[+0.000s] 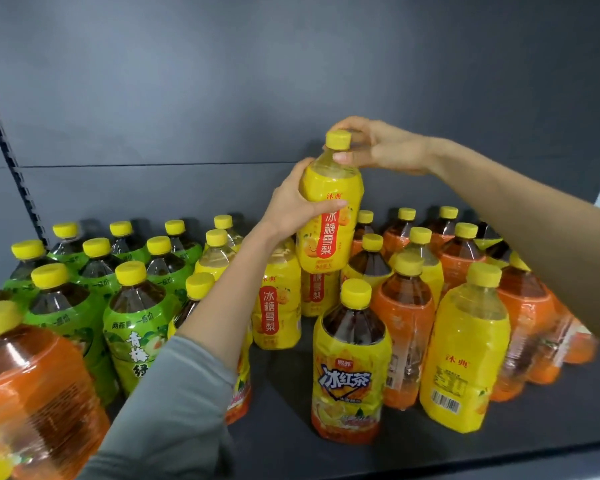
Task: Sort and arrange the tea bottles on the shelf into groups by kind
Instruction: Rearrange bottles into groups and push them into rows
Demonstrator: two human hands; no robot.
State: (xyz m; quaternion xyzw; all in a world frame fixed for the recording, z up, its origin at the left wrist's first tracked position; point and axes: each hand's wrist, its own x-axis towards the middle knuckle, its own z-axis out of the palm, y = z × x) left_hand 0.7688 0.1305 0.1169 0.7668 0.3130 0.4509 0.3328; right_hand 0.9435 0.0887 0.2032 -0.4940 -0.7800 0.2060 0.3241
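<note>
Yellow-labelled pear bottle (329, 223), one item: left hand (297, 206) wraps its body, right hand (381, 147) pinches cap and neck, raised above the yellow cluster (278, 306) at mid shelf (284, 382). Green-labelled bottles (136, 327) stand left, orange-labelled bottles (406, 323) right. Risk, judged: lowering into the tight cluster may topple neighbours.

We're seeing the orange-label bottle (32, 393) cut by the left and bottom edges, its lower part blurring. Left forearm (222, 299) is covering most of a dark-tea bottle (198, 289). Raised pear-drink bottle (329, 233) is masking a second pear-drink bottle (317, 292). Right forearm (534, 230) is hiding rear orange bottles (523, 296).
</note>
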